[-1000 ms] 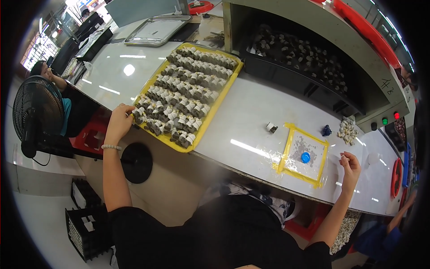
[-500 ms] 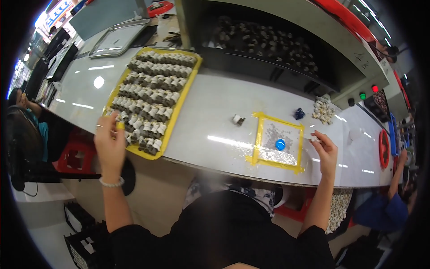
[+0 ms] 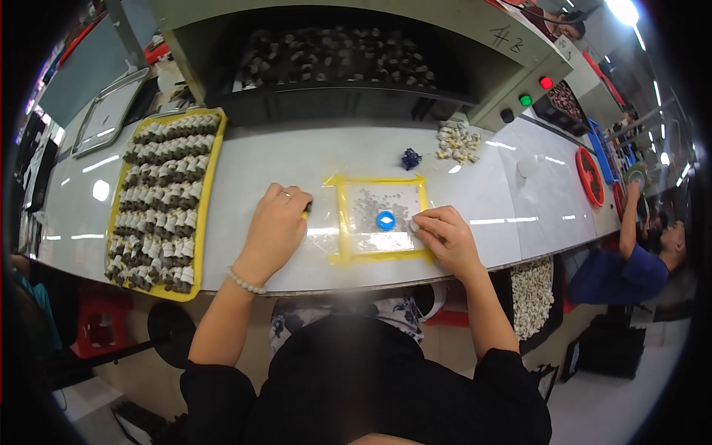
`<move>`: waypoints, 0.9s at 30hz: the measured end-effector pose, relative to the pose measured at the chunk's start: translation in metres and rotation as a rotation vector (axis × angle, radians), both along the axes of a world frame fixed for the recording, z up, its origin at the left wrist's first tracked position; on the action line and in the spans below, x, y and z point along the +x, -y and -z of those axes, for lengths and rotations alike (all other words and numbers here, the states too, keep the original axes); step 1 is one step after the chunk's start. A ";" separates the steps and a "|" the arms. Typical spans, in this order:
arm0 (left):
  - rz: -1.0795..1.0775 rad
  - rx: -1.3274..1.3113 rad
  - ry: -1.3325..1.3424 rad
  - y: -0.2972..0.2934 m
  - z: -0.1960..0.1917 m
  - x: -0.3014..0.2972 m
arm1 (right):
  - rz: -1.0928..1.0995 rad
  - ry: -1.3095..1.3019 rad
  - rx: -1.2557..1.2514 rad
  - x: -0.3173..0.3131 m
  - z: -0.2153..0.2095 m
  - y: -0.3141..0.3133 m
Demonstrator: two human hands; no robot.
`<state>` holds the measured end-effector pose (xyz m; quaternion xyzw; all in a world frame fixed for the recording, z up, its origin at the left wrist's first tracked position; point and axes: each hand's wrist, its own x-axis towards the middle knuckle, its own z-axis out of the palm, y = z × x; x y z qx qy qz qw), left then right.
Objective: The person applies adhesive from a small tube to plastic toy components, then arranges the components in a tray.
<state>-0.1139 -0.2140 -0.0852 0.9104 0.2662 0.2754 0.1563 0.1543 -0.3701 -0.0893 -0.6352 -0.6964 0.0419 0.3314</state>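
Observation:
My left hand is closed on the worktop, left of a yellow-taped square. At its fingertips a dark bit shows; it looks like a small dark-and-white piece, mostly hidden by the fingers. My right hand pinches a small white piece at the square's right edge. Inside the square, grey specks lie scattered around a round blue cap with a white centre. To the far left a yellow tray carries rows of small white-and-dark pieces.
Loose pale pieces and a dark blue clump lie behind the square. A machine with a dark opening spans the back. A red basin stands right. Another person in blue sits at far right.
My left hand has left the tray and moved right, to where a small dark-and-white piece lay. My right hand has come in to the square's edge with its white piece. The view has shifted right.

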 end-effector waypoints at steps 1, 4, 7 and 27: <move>0.016 -0.004 0.003 0.000 -0.003 0.000 | 0.004 -0.004 -0.037 0.001 -0.001 0.001; -0.030 -0.114 -0.055 0.005 -0.005 -0.002 | 0.017 0.001 -0.120 -0.003 -0.010 0.001; -0.065 -0.178 -0.009 0.013 -0.004 -0.004 | -0.018 0.010 -0.160 -0.005 -0.018 -0.006; 0.217 -1.617 0.892 0.060 0.010 0.006 | -0.169 0.269 -0.254 -0.030 -0.037 -0.043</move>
